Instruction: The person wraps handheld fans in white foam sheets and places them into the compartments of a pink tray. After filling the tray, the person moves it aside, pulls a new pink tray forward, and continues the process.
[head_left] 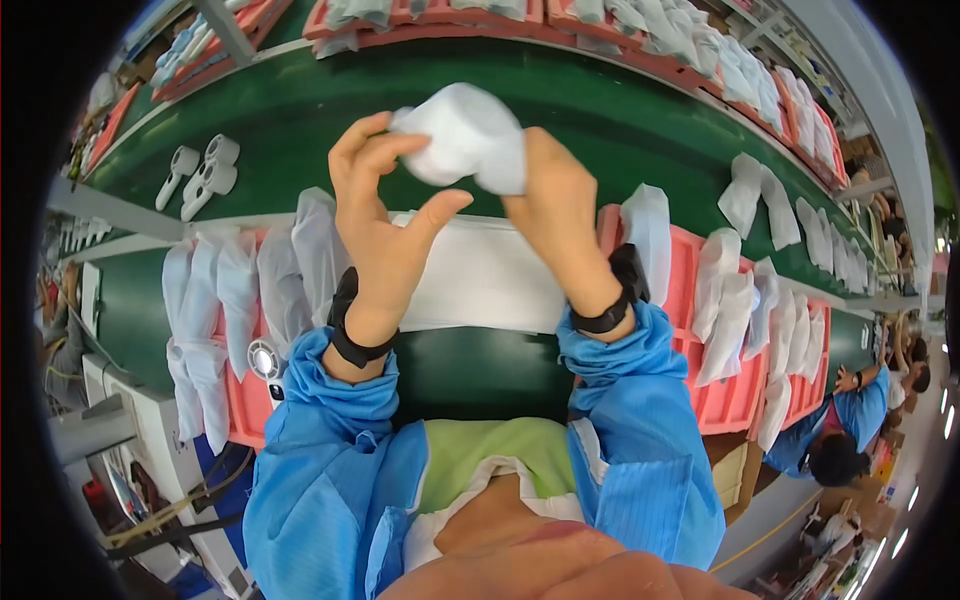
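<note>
Above the green bench, a white, cloudy plastic bag [455, 135] is held up, blurred by motion. What is inside it cannot be made out. My right hand [555, 190] is closed on the bag's right side. My left hand [380, 200] is at its left, thumb and fingers spread, with the fingertips overlapping the bag's edge. Below both hands lies a stack of flat white bags or sheets [480, 280]. Near my left forearm, a white handheld fan [265, 360] with a round head shows among bagged pieces.
Pink trays [735, 385] with bagged items [720, 285] stand on the right, and another pink tray [240, 405] with bagged pieces on the left. Unwrapped white handheld fans [212, 180] lie at the far left of the green belt [300, 110]. A co-worker [840, 420] is at right.
</note>
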